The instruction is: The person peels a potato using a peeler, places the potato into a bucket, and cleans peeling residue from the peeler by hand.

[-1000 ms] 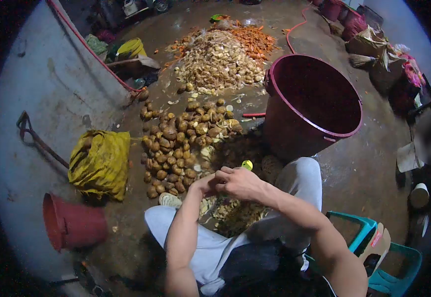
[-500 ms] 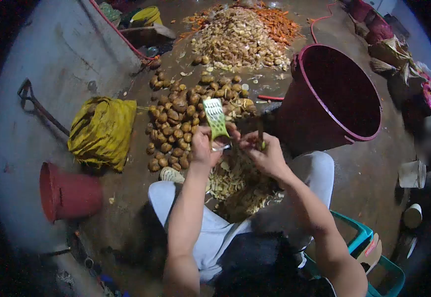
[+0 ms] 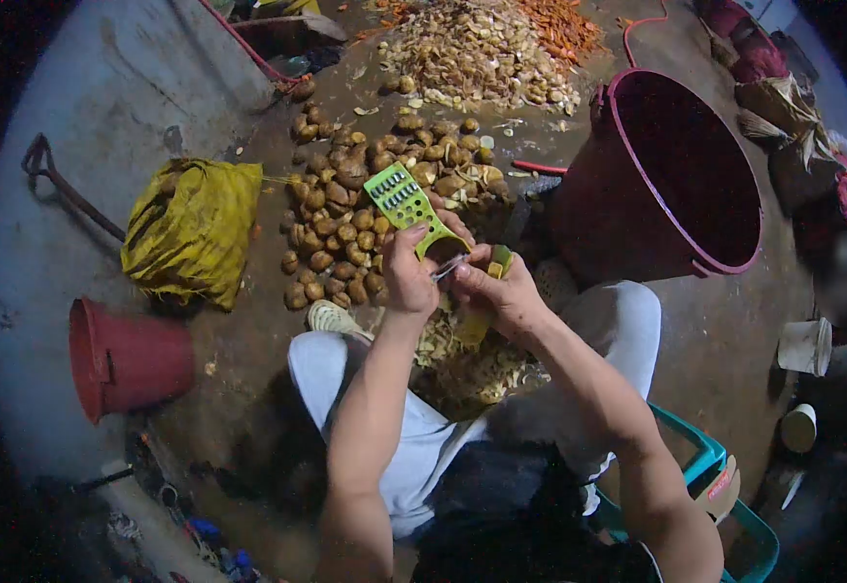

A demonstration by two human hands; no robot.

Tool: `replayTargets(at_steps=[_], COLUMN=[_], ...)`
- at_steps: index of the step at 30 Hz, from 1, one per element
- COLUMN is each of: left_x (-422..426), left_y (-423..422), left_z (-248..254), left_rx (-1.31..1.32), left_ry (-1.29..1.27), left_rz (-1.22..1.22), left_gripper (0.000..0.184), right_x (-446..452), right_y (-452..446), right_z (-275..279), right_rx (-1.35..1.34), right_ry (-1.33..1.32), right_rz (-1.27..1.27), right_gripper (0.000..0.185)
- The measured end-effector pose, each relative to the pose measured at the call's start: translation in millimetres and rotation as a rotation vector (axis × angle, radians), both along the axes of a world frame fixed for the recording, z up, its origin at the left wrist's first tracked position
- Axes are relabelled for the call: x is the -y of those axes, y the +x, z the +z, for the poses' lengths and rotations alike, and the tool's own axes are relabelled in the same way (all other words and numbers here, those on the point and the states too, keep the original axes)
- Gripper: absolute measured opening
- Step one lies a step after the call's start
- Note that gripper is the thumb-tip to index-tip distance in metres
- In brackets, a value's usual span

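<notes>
The left hand (image 3: 410, 280) has fingers gripping the green grater (image 3: 414, 211), seemingly steadying it; the right hand (image 3: 507, 291) (fingers closed on a yellow-green object (image 3: 501, 258)) meets its metal blade (image 3: 449, 267).

The left hand (image 3: 414, 279) grips a green grater (image 3: 409, 207); the right hand (image 3: 509, 296), holding a yellow-green item (image 3: 500, 258), touches its near end. Brown tubers (image 3: 345, 233) lie left of a maroon tub (image 3: 603, 228).

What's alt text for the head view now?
The left hand holds a green hand grater; the right hand, at its nearer end, grips an unclear yellow-green item. Beyond lie brown, potato-like tubers, left of a large maroon bucket.
</notes>
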State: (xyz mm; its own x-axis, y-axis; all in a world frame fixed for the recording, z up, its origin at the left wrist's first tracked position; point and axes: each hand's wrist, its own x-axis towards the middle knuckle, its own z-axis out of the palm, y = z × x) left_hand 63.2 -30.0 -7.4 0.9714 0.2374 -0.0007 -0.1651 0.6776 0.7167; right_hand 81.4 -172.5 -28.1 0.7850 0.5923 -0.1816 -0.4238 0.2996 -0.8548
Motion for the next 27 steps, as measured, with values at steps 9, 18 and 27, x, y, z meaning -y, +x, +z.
replayTargets(at_steps=[9, 18, 27], left_x=[0.0, 5.2, 14.9], left_y=[-7.5, -7.1, -6.3], left_z=[1.7, -1.4, 13.6], left_rx=[-0.091, -0.172, -0.297], left_ry=[-0.172, -0.249, -0.274], left_rz=[-0.052, -0.012, 0.133], left_gripper=[0.036, 0.037, 0.034], right_x=[-5.5, -9.4, -14.9], right_y=[-5.3, -10.6, -9.1], right_z=[-1.9, -0.9, 7.6], right_rx=[-0.028, 0.115, 0.144], right_ry=[0.023, -0.052, -0.004], right_rz=[0.011, -0.012, -0.017], right_gripper=[0.020, 0.025, 0.022])
